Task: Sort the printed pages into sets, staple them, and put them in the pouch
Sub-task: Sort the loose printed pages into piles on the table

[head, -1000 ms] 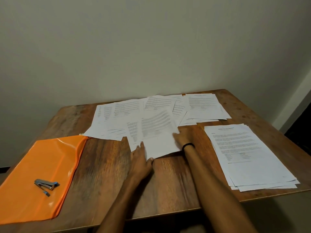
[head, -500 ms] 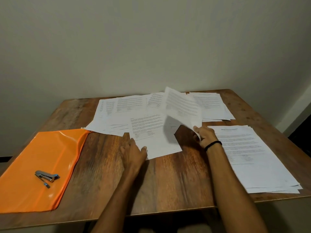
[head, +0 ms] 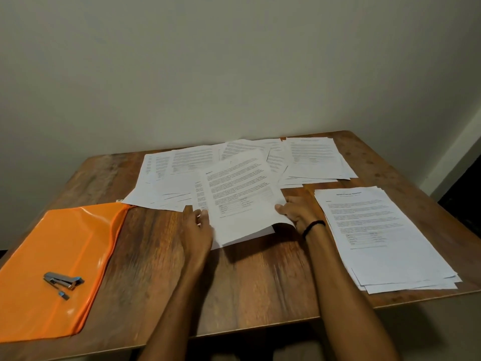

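A printed page (head: 239, 199) lies slanted on top of another sheet at the table's centre, its near right corner curling up. My right hand (head: 296, 213) pinches its right edge, thumb on top. With straight fingers, my left hand (head: 199, 230) touches the left edge of these centre sheets. Several more printed pages (head: 179, 168) are fanned out behind, with a small stack (head: 316, 157) at the back right. A bigger pile of pages (head: 385, 238) sits to the right. The orange pouch (head: 52, 246) lies flat at the left with a metal stapler (head: 63, 280) on it.
The wooden table (head: 255, 285) ends close to me and stands against a plain wall at the back. Bare wood shows between my forearms and between the pouch and the centre sheets. The right-hand pile reaches the table's near right edge.
My right hand lifted a sheet from the centre, swung it up to the right, and has brought it back down onto the centre sheet. My left hand stayed at the left edge.
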The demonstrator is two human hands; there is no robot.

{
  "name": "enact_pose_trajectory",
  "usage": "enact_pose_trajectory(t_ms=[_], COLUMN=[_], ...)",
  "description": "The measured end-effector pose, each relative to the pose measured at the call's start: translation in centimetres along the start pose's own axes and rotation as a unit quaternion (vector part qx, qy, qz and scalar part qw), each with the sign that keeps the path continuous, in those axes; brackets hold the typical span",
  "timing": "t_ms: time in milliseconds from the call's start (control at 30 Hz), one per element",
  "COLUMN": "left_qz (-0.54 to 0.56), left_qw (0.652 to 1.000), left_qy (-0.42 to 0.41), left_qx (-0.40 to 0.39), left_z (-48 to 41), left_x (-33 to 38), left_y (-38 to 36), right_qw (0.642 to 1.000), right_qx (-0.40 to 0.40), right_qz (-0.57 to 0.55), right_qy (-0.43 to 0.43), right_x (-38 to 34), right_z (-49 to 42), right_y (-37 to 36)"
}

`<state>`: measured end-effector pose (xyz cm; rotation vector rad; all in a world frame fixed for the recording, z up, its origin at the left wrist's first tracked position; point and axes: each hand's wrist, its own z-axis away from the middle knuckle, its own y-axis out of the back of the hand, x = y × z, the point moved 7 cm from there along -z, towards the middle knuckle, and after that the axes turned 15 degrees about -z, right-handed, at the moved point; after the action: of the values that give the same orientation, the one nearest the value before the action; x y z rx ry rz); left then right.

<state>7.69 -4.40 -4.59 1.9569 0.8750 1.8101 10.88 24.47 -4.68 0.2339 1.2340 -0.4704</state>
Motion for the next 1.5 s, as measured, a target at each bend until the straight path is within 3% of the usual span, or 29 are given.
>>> enact_pose_trajectory(t_ms=[100, 200, 300, 433, 633, 733, 867, 1067, 1500], left_qz=[0.099, 0.079, 0.066, 0.078, 0.046, 0.041, -0.053, -0.034, -0.015], left_qw=[0.988, 0.99, 0.987, 0.974, 0.941, 0.921, 0.942, 0.92, 0.893], left_qy=[0.069, 0.005, -0.034, -0.108, -0.222, -0.244, -0.159, -0.215, -0.251], left_qx=[-0.095, -0.116, -0.144, -0.181, -0.251, -0.301, -0.289, -0.327, -0.373], left_z=[0.5, 2.0, 4.4, 8.4, 14.1, 15.5, 15.6, 17.9, 18.0], left_x=[1.7, 4.6, 7.6, 13.1, 18.6, 19.1, 18.1, 20.5, 20.9], left_y=[-2.3, -4.3, -7.1, -10.8, -15.4, -18.0, -20.1, -20.7, -21.4], right_qw=[1.0, 0.994, 0.956, 0.914, 0.856, 0.843, 0.841, 0.828, 0.855], right_qx=[-0.003, 0.047, 0.166, 0.299, 0.421, 0.422, 0.407, 0.427, 0.363], right_qz=[0.012, 0.099, 0.238, 0.27, 0.294, 0.332, 0.356, 0.362, 0.37], right_qy=[-0.012, 0.017, 0.034, 0.05, 0.058, 0.005, -0.027, -0.018, 0.023], right_x=[0.1, -0.7, -2.3, -4.7, -4.9, -3.1, -0.4, -0.1, -1.2], right_z=[0.4, 0.8, 1.9, 4.4, 7.7, 7.8, 6.6, 5.7, 4.8], right_y=[2.2, 5.6, 10.6, 17.5, 24.9, 26.0, 26.5, 27.5, 29.5])
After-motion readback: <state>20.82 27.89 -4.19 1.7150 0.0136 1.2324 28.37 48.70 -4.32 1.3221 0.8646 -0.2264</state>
